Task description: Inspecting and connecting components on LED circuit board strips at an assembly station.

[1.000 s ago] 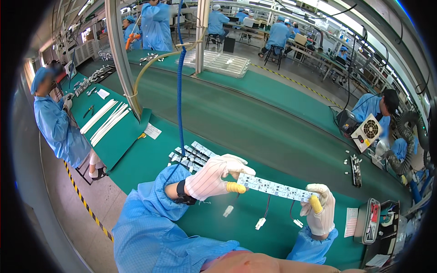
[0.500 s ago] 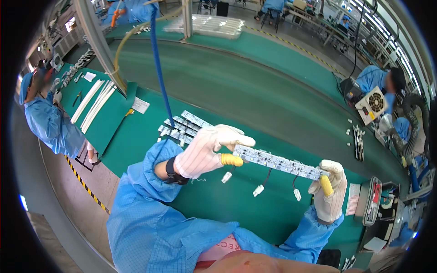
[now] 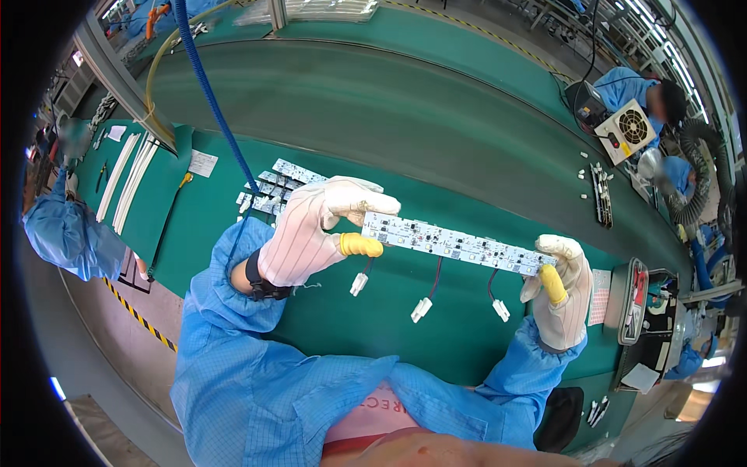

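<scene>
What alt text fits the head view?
Both gloved hands, left hand and right hand, hold a long white circuit board strip by its ends above a green workbench. Three short wires with white connectors hang from it.

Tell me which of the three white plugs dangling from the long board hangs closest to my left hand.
The plug on the leftmost wire, just below your left hand's yellow-capped thumb. The other two hang under the board's middle and right end.

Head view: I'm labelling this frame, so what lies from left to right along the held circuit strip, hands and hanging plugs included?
Left hand → first white plug → second white plug → third white plug → right hand, with the long white circuit strip spanning between the hands.
</scene>
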The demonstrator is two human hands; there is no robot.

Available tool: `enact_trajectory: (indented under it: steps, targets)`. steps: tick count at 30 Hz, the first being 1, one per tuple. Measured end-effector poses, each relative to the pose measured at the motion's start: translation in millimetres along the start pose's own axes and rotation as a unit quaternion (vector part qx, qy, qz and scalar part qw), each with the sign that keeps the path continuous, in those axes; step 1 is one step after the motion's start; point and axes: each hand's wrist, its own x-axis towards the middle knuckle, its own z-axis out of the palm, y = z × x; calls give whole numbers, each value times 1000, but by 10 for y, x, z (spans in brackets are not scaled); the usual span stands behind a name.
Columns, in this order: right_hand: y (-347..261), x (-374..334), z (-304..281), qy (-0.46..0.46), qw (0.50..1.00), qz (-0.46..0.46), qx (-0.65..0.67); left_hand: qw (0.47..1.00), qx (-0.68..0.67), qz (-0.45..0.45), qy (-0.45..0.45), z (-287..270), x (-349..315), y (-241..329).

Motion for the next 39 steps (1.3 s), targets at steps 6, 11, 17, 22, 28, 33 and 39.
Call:
enact_trajectory:
  steps: [6, 11, 17, 22, 28, 33, 39]
  targets:
    - [-43, 13, 39, 5, 1000, 7, -9, 999, 23, 24, -2, -18, 26, -21]
    - [-24, 24, 26, -13, 1000, -6, 8, 999, 26, 24, 0, -22, 24, -4]
    - [-22, 14, 8, -6, 1000, 7, -27, 1000, 8, 8, 5, -19, 6, -22]
    - [-15, 13, -6, -14, 1000, 5, -2, 999, 19, 29, 10, -21, 5, -29]
    - [-20, 14, 3, -9, 1000, 1, 0, 999, 6, 49, 19, -1, 28, -30]
    - [-33, -1, 4, -10, 1000, 2, 14, 998, 6, 58, 19, -5, 25, -12]
    - [-56, -10, 0, -13, 1000, 5, 13, 998, -2, 64, 14, -10, 16, -8]
